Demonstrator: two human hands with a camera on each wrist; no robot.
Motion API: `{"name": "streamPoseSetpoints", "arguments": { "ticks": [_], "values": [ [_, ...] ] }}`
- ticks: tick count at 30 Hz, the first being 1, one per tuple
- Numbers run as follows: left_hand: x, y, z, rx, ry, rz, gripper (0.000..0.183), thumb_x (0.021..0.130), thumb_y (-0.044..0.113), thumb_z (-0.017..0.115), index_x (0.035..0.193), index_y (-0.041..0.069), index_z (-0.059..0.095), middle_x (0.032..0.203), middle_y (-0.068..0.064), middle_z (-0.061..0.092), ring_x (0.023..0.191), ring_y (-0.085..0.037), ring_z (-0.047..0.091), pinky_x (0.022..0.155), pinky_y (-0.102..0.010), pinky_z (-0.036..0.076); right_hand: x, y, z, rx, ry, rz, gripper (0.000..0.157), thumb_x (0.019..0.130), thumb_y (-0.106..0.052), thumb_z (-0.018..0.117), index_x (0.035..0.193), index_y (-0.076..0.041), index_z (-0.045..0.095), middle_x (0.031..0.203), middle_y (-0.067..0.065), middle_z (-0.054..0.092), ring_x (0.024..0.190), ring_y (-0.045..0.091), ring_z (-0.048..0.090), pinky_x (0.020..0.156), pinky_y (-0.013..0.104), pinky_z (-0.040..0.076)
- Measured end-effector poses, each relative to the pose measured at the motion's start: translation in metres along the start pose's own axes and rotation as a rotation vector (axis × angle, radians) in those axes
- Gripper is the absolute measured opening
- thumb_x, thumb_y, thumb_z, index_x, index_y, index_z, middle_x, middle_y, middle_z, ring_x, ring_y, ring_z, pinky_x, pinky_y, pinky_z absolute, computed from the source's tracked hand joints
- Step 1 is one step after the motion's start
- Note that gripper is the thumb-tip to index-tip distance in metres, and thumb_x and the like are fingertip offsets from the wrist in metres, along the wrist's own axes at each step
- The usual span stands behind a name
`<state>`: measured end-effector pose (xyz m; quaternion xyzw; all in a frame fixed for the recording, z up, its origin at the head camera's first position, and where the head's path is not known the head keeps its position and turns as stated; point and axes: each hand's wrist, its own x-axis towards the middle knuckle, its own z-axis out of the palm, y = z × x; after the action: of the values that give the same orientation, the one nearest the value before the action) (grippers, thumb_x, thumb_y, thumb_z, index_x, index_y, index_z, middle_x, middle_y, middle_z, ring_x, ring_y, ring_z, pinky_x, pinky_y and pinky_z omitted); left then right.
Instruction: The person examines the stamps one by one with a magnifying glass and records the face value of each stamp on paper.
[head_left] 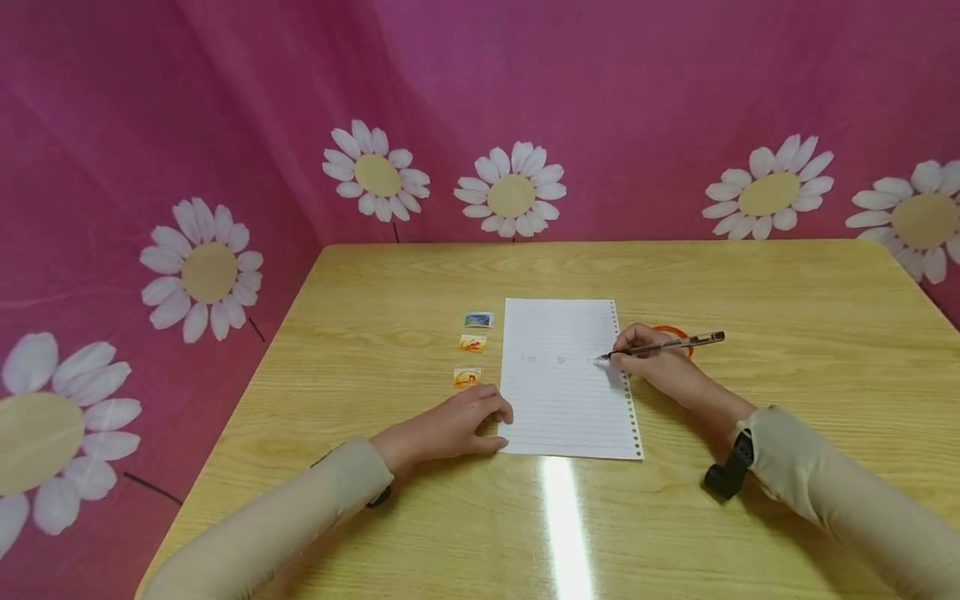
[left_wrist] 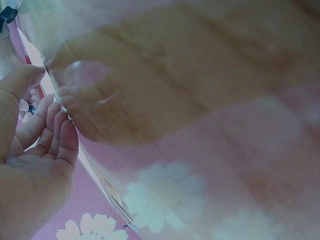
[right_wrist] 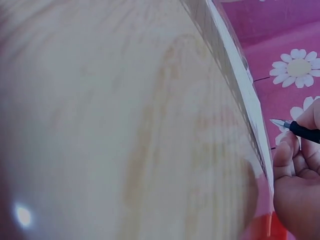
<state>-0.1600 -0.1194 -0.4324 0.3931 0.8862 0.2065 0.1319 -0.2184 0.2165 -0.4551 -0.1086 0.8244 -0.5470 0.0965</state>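
Observation:
A lined sheet of paper (head_left: 562,408) with holes punched down its right side lies on the table. Small handwritten marks run across its middle in a row. My right hand (head_left: 660,360) pinches a dark pen (head_left: 701,339), its tip at the right part of that row. In the right wrist view the pen's silver tip (right_wrist: 281,123) shows beyond the fingers. My left hand (head_left: 457,423) rests at the sheet's lower left edge, fingers loosely bent. Just above it lie two yellow-orange picture pieces (head_left: 467,377) (head_left: 472,343), with a blue picture piece (head_left: 479,320) farther up.
An orange-red ring-shaped thing (head_left: 684,332) lies partly hidden behind the right hand. The wooden table (head_left: 390,292) reaches back to a pink curtain (head_left: 600,100) printed with white daisies. A bright reflection falls on the table below the sheet.

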Motion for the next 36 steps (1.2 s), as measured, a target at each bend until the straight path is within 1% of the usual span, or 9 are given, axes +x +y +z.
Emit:
{"name": "streamPoseSetpoints", "arguments": {
  "ticks": [4,9,13,16,19,21,26,30,36],
  "values": [
    [0.0,0.0,0.001,0.0,0.001,-0.004,0.024,0.091,0.025,0.069,0.108,0.009,0.061,0.108,-0.002,0.057,0.095,-0.013,0.047,0.09,-0.027,0.044,-0.002,-0.003,-0.001,0.029,-0.001,-0.03,0.017,0.093,-0.011,0.064,0.101,0.0,0.054,0.087,-0.011,0.061,0.076,0.003,0.049,0.064,0.022,0.037],
    [0.0,0.001,0.002,0.014,0.02,0.015,0.025,0.091,0.025,0.069,0.108,0.009,0.062,0.107,-0.003,0.058,0.095,-0.013,0.048,0.09,-0.028,0.045,-0.004,-0.006,-0.003,0.054,0.001,-0.05,0.017,0.094,-0.01,0.064,0.101,0.001,0.053,0.084,-0.013,0.059,0.074,0.003,0.049,0.063,0.022,0.036],
    [0.0,0.001,0.002,0.016,0.023,0.025,0.024,0.091,0.024,0.069,0.108,0.008,0.062,0.107,-0.003,0.058,0.095,-0.013,0.049,0.09,-0.028,0.045,-0.005,-0.006,-0.004,0.079,0.023,-0.065,0.016,0.092,-0.007,0.064,0.1,0.003,0.054,0.082,-0.015,0.06,0.071,0.002,0.047,0.061,0.021,0.037],
    [0.001,0.0,0.003,0.01,0.019,0.02,0.025,0.091,0.024,0.069,0.109,0.008,0.063,0.108,-0.003,0.059,0.095,-0.013,0.049,0.09,-0.029,0.045,-0.007,-0.005,-0.007,0.101,0.039,-0.067,0.014,0.092,-0.006,0.064,0.099,0.001,0.055,0.081,-0.015,0.061,0.068,0.002,0.047,0.06,0.02,0.039],
    [0.001,0.001,0.002,0.004,0.011,0.009,0.025,0.092,0.025,0.068,0.11,0.009,0.063,0.108,-0.002,0.059,0.095,-0.012,0.049,0.09,-0.028,0.045,-0.01,-0.005,-0.01,0.122,0.042,-0.058,0.013,0.093,-0.008,0.064,0.099,-0.002,0.055,0.082,-0.014,0.061,0.068,0.003,0.049,0.06,0.022,0.04],
    [0.001,0.001,0.001,0.001,0.015,0.016,0.024,0.092,0.024,0.068,0.109,0.008,0.063,0.108,-0.003,0.059,0.094,-0.013,0.048,0.089,-0.028,0.045,-0.011,-0.005,-0.013,0.131,0.041,-0.051,0.013,0.093,-0.01,0.064,0.1,-0.004,0.055,0.083,-0.013,0.061,0.07,0.003,0.05,0.061,0.022,0.04],
    [0.001,0.002,0.001,0.004,0.028,0.032,0.024,0.091,0.023,0.07,0.107,0.008,0.062,0.105,-0.003,0.058,0.093,-0.013,0.048,0.087,-0.029,0.044,-0.016,-0.004,-0.018,0.167,0.036,-0.062,0.016,0.095,-0.012,0.063,0.102,-0.001,0.054,0.085,-0.012,0.061,0.073,0.003,0.051,0.063,0.024,0.041],
    [0.001,0.003,0.001,0.011,0.023,0.011,0.024,0.091,0.025,0.07,0.108,0.009,0.062,0.105,-0.002,0.058,0.093,-0.012,0.047,0.087,-0.027,0.043,-0.018,-0.001,-0.023,0.196,0.032,-0.076,0.015,0.095,-0.011,0.063,0.102,-0.002,0.054,0.088,-0.011,0.061,0.074,0.004,0.052,0.065,0.025,0.041],
    [0.001,0.004,0.0,0.001,0.007,-0.011,0.024,0.091,0.025,0.069,0.109,0.01,0.062,0.106,-0.001,0.057,0.093,-0.012,0.046,0.087,-0.026,0.043,-0.02,0.004,-0.029,0.18,0.069,-0.072,0.015,0.094,-0.014,0.066,0.1,-0.004,0.056,0.089,-0.013,0.061,0.079,0.002,0.055,0.069,0.019,0.043]
  ]
}}
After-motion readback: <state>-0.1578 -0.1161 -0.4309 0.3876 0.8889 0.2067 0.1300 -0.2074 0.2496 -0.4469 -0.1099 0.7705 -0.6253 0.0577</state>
